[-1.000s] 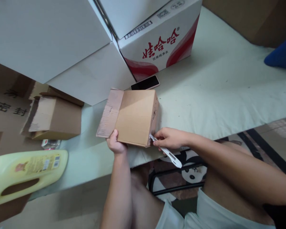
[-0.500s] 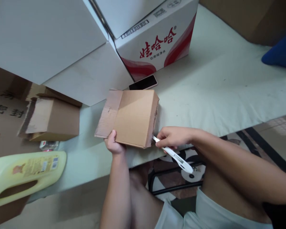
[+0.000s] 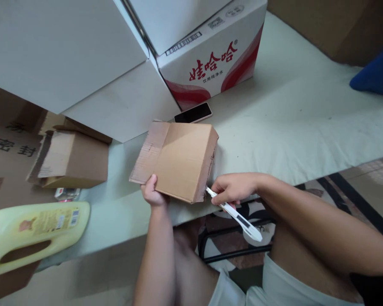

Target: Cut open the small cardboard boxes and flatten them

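Since the left hand (image 3: 153, 194) only gripped the box (image 3: 183, 161) by its near-left corner, over the table's (image 3: 290, 123) near side, while the right hand (image 3: 232, 188) clutched a cutter (image 3: 244, 223) beside the right end, that one-sided hold could've let the box twist and the cutter skid.

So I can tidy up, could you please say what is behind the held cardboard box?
Just beyond the cardboard box, a dark-screened phone lies by the red-and-white carton. Whatever the box itself hides cannot be seen.
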Demonstrator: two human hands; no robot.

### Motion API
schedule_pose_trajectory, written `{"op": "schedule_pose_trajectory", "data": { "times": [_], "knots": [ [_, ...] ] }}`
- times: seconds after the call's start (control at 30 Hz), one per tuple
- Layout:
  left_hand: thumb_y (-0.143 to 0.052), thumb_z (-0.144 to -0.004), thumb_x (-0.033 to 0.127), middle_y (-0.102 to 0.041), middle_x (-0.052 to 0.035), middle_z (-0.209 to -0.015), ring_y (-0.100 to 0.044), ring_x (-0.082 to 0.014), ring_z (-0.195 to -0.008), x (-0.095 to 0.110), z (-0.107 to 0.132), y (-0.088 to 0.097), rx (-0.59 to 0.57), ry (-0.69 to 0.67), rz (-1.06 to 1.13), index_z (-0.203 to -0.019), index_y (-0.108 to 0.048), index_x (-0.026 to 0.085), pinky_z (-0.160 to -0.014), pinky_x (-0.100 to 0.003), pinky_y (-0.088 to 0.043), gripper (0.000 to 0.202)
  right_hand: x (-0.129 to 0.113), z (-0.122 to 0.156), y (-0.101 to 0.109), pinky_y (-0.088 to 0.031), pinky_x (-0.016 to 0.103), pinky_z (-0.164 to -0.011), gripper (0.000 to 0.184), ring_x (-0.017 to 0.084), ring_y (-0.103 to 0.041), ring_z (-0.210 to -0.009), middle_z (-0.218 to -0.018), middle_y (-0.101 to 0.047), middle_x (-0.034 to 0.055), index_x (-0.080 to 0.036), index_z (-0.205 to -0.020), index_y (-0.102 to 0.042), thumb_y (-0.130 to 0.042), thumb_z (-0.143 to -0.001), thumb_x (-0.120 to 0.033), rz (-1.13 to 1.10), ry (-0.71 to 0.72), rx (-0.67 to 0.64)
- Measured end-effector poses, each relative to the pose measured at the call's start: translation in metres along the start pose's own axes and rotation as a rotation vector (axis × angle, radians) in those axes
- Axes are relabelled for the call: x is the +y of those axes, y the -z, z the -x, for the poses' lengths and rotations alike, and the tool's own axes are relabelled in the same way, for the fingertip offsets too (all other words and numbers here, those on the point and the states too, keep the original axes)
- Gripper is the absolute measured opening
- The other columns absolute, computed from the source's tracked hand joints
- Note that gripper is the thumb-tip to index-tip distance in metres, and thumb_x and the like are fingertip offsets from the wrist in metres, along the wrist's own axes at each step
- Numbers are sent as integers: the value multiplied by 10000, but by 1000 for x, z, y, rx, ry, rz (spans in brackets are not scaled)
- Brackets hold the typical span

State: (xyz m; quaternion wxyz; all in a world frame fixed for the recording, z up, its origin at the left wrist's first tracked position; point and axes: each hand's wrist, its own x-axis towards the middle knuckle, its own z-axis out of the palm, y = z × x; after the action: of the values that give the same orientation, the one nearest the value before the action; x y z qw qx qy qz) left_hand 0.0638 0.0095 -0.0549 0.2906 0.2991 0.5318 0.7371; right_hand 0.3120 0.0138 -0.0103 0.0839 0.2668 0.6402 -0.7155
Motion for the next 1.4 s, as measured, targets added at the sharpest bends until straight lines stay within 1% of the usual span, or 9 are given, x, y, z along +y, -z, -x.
{"op": "schedule_pose_trajectory", "data": {
  "times": [0.13, 0.4, 0.5, 0.57, 0.7, 0.83, 1.0, 1.23, 1.4],
  "knots": [
    [-605, -648, 300, -707, -57, -922, -663, -238, -975, 0, 0, 1, -35, -16, -53, -850, -676, 174, -962, -387, -478, 249, 2, -2, 0, -373, 208, -448, 270, 72, -475, -431, -521, -588, -19, -155, -610, -555, -501, -855, -254, 13, 10, -26],
    [-644, -593, 236, -729, -52, -898, -677, -240, -996, 4, 3, -4, 28, 6, 33, -807, -703, 172, -944, -358, -510, 231, 1, -4, -2, -379, 202, -452, 289, 72, -493, -438, -516, -595, -11, -154, -575, -541, -496, -851, -230, 20, 0, -61],
    [-637, -607, 243, -727, -43, -866, -686, -232, -971, 4, 3, -4, 3, -11, 6, -777, -692, 178, -946, -359, -509, 190, 0, -4, -2, -375, 204, -451, 289, 71, -488, -436, -519, -593, -13, -155, -569, -539, -495, -846, -225, 24, -4, -69],
    [-630, -613, 255, -725, -43, -850, -687, -232, -959, 5, 4, -5, -9, -14, -8, -773, -688, 178, -944, -365, -509, 186, 0, -5, -3, -375, 203, -453, 278, 72, -489, -440, -521, -589, -17, -158, -575, -535, -498, -843, -225, 24, -8, -64],
    [-639, -588, 258, -728, -50, -878, -681, -237, -974, 5, 4, -6, 24, 15, 9, -782, -695, 173, -935, -356, -514, 219, 2, -5, -2, -380, 209, -463, 268, 77, -488, -447, -527, -586, -15, -160, -589, -535, -498, -841, -242, 40, -6, -48],
    [-633, -594, 263, -725, -54, -940, -668, -235, -1014, 6, 5, -7, -5, 5, 13, -815, -687, 172, -950, -345, -498, 245, 4, -7, -2, -380, 228, -477, 280, 87, -485, -449, -531, -585, -8, -162, -586, -543, -495, -840, -270, 86, 14, -33],
    [-638, -598, 271, -721, -52, -943, -667, -233, -1003, 5, 5, -6, -15, -1, 9, -815, -684, 176, -926, -335, -500, 242, -1, -7, -2, -377, 243, -503, 289, 98, -493, -467, -524, -578, -5, -162, -577, -552, -487, -836, -274, 144, -3, -14],
    [-603, -631, 296, -706, -51, -850, -652, -256, -1051, 4, 6, -6, -43, -27, -61, -852, -701, 180, -967, -371, -485, 268, -2, -13, -7, -374, 251, -529, 281, 114, -510, -503, -519, -575, 5, -158, -578, -574, -481, -816, -276, 269, -4, -6],
    [-643, -620, 263, -713, -38, -810, -667, -242, -1029, 3, 6, -5, -14, -21, -10, -784, -711, 177, -952, -342, -499, 197, -2, -15, -8, -352, 254, -505, 308, 112, -481, -485, -497, -540, -1, -172, -545, -528, -471, -822, -292, 296, -15, 0]
  ]
}}
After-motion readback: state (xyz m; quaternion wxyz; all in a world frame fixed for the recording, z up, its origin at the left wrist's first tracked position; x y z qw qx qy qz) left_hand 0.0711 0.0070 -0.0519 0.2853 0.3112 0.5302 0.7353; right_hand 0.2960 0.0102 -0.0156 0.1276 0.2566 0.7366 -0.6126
